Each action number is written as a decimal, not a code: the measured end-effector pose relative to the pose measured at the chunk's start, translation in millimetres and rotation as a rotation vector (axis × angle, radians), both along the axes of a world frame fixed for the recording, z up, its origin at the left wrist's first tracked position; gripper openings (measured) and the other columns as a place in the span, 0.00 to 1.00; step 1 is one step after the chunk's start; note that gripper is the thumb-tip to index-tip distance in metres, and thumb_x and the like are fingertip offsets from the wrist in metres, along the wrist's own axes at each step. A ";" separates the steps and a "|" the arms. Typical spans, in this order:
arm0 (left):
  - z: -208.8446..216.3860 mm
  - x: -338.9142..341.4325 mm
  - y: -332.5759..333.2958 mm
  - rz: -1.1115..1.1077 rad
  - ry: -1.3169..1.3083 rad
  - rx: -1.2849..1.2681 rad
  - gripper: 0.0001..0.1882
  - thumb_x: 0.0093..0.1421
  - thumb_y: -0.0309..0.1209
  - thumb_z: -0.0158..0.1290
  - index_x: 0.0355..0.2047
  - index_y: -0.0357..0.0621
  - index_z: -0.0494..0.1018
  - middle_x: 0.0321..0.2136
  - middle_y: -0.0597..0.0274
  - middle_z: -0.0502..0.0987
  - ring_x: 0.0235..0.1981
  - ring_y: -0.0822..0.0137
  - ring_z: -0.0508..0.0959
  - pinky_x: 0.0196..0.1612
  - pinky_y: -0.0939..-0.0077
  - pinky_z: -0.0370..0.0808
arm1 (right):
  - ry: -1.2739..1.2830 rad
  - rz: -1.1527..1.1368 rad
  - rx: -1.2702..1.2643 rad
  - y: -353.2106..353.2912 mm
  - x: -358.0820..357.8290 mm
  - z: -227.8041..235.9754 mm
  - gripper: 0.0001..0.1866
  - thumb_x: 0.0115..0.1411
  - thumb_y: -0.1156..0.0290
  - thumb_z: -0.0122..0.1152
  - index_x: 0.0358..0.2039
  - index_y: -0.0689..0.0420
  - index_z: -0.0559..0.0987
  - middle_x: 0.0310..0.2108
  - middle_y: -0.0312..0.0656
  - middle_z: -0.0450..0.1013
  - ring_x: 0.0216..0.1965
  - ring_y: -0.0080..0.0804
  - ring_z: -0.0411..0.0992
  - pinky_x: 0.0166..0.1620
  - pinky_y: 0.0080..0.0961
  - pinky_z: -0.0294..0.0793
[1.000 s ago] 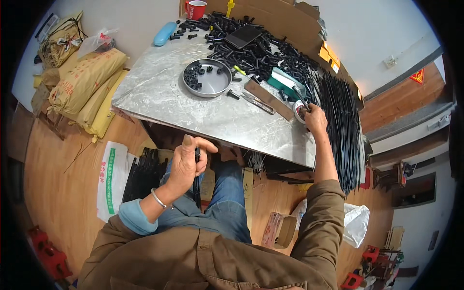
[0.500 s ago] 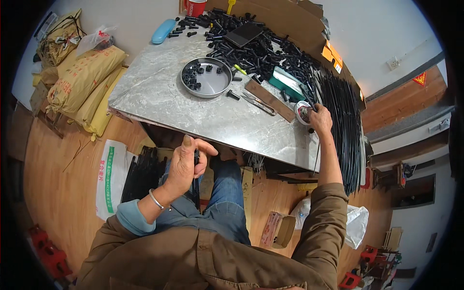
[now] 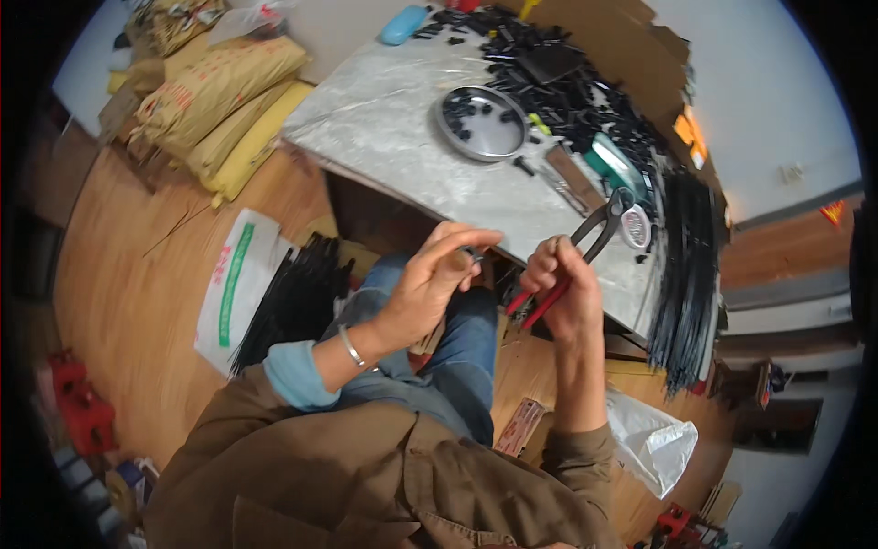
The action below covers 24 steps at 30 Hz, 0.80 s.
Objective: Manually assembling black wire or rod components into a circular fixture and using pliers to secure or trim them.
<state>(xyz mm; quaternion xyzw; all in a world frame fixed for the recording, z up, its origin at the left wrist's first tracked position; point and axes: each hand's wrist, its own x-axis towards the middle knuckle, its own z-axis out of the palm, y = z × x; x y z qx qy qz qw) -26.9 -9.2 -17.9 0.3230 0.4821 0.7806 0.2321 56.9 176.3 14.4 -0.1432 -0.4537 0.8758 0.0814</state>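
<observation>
My right hand (image 3: 569, 285) is closed round the red handles of dark-jawed pincers (image 3: 621, 203), whose head points up over the table's right part. My left hand (image 3: 430, 279), with a silver bangle at the wrist, is closed in front of the table edge. Between its thumb and fingers shows the dark end of a thin black rod (image 3: 472, 254); the rest of it is hidden by the hand. Beyond the pincers' head stands a small white cup (image 3: 636, 225) with little bits in it. Both hands are apart from the tabletop.
On the grey table (image 3: 366, 119) are a round steel pan (image 3: 498, 156) with black parts, a brown bar (image 3: 574, 178), a green box (image 3: 615, 165) and a heap of black bolt-like pieces (image 3: 521, 46). Long black rods (image 3: 681, 274) hang at the right edge. Filled sacks (image 3: 219, 101) lie left.
My right hand has come from the table's right side toward my left hand, bringing the pincers. My left hand has turned and shifted right. The whole view has tilted and shifted.
</observation>
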 end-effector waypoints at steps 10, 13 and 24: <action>-2.2 7.2 -23.5 0.208 -0.002 -0.046 0.31 0.68 0.52 0.35 0.49 0.34 0.70 0.41 0.62 0.64 0.34 0.74 0.66 0.40 0.80 0.68 | -0.057 -0.188 0.221 -93.4 -24.7 -11.6 0.11 0.64 0.65 0.53 0.27 0.57 0.70 0.21 0.32 0.63 0.21 0.20 0.58 0.25 0.20 0.60; -1.6 13.1 -23.3 0.257 0.026 -0.056 0.29 0.68 0.50 0.36 0.49 0.35 0.70 0.40 0.63 0.64 0.33 0.75 0.66 0.38 0.80 0.68 | -0.026 -0.264 0.247 -103.1 -27.9 -9.5 0.09 0.61 0.67 0.59 0.27 0.56 0.72 0.21 0.29 0.63 0.22 0.17 0.58 0.25 0.16 0.59; -10.6 17.2 -20.3 0.325 0.076 -0.061 0.24 0.69 0.44 0.40 0.52 0.35 0.69 0.38 0.62 0.67 0.36 0.73 0.69 0.41 0.82 0.68 | 0.117 -0.599 1.424 -103.2 -39.4 -37.8 0.07 0.63 0.73 0.57 0.30 0.61 0.72 0.26 0.32 0.66 0.24 0.17 0.61 0.27 0.16 0.62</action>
